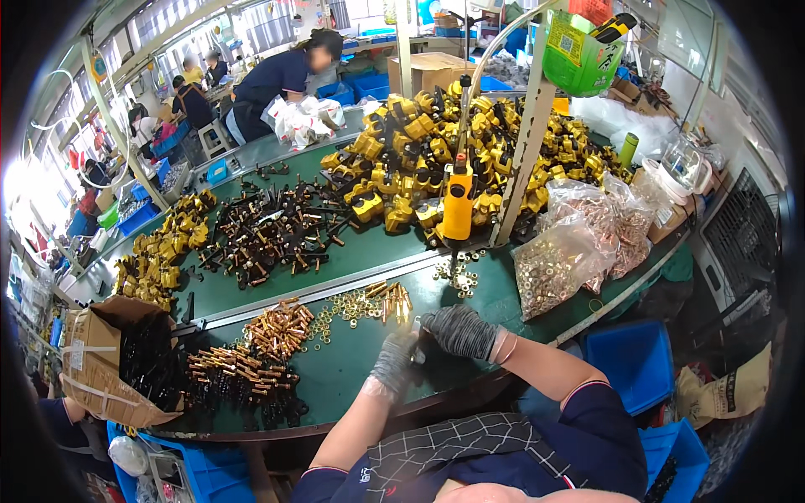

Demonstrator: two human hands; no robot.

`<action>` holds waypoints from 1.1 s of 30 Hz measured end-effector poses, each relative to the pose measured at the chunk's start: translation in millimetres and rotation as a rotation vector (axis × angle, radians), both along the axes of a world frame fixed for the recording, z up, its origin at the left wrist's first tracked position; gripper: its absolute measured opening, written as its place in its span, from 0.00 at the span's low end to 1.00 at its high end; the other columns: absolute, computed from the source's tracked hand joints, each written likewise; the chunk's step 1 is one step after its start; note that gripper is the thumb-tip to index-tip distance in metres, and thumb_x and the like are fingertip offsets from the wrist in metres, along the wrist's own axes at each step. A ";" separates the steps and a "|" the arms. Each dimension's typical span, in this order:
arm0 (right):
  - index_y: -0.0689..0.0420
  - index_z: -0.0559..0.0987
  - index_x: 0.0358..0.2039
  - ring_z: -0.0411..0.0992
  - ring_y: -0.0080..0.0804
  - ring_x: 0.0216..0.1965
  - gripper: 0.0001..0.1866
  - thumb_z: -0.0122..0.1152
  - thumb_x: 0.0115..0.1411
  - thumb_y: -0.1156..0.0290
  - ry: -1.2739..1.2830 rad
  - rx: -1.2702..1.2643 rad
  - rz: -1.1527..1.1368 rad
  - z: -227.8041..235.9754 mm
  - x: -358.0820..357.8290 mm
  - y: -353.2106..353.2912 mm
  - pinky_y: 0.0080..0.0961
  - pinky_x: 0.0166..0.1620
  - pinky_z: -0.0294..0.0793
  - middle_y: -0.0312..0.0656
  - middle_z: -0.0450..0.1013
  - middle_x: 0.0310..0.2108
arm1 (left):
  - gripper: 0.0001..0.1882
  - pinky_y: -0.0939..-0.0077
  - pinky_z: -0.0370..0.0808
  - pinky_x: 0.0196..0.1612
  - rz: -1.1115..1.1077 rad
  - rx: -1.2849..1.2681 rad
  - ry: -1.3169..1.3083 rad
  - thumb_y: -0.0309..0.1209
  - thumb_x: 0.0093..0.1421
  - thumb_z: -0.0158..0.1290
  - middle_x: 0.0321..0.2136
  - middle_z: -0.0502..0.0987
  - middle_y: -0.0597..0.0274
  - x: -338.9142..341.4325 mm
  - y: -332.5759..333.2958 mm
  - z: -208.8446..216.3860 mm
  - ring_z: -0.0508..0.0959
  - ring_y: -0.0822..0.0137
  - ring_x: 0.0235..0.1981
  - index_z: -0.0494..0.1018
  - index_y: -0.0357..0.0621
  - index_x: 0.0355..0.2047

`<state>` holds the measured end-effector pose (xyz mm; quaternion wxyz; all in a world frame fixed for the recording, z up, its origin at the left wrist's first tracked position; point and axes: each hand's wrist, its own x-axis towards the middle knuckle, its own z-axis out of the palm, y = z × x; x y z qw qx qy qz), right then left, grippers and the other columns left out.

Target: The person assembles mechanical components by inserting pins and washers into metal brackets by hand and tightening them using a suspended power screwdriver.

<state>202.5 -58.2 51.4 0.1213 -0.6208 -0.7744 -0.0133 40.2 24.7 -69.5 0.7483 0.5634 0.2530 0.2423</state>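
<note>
Both my hands wear grey knit gloves and meet over the near edge of the green table (335, 386). My left hand (392, 359) is closed with its fingertips upward, just below a small group of brass-coloured bolts (396, 302). Close to it on the right, my right hand (463, 332) has its fingers curled in a pinch toward the left one. Whatever small part lies between the fingers is too small to name. Above them hangs a yellow power screwdriver (457, 205), its tip over scattered nuts (464, 281). Brass-coloured rings (345, 310) lie left of the bolts.
Copper-coloured bolts (281, 329) and a cardboard box (96, 356) of black parts stand left. Yellow castings (402, 168) heap behind a metal rail (319, 291), beside black bolted parts (268, 222). Bags of nuts (558, 264) sit right, near a post (524, 159). A co-worker (281, 80) bends at the back.
</note>
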 end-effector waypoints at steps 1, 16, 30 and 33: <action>0.54 0.75 0.33 0.77 0.45 0.32 0.08 0.56 0.57 0.64 0.004 -0.093 0.029 6.3 0.0 3.2 0.39 0.33 0.75 0.44 0.75 0.28 | 0.13 0.83 0.71 0.24 -0.014 0.080 -0.043 0.27 0.63 0.51 0.32 0.78 0.68 -1.1 3.2 -23.3 0.74 0.77 0.24 0.73 0.41 0.49; 0.53 0.80 0.31 0.74 0.35 0.27 0.09 0.65 0.53 0.63 -0.059 0.034 -0.119 -0.2 27.4 13.0 0.31 0.31 0.76 0.40 0.76 0.32 | 0.15 0.80 0.66 0.18 0.014 -0.020 -0.037 0.30 0.63 0.52 0.26 0.76 0.69 0.5 -13.9 30.6 0.69 0.76 0.17 0.72 0.41 0.50; 0.57 0.67 0.48 0.73 0.27 0.40 0.24 0.66 0.52 0.74 1.161 0.502 0.030 53.8 47.6 71.5 0.25 0.45 0.74 0.40 0.73 0.40 | 0.16 0.84 0.71 0.23 0.082 -0.452 -0.018 0.25 0.64 0.44 0.32 0.80 0.60 5.0 -9.5 50.4 0.76 0.73 0.24 0.71 0.40 0.51; 0.57 0.66 0.49 0.72 0.25 0.39 0.24 0.65 0.52 0.77 1.122 0.615 0.027 70.4 23.9 54.8 0.25 0.44 0.75 0.38 0.73 0.40 | 0.15 0.88 0.71 0.20 0.076 -0.493 -0.030 0.24 0.64 0.44 0.32 0.79 0.54 8.5 -5.3 45.0 0.76 0.72 0.21 0.69 0.41 0.51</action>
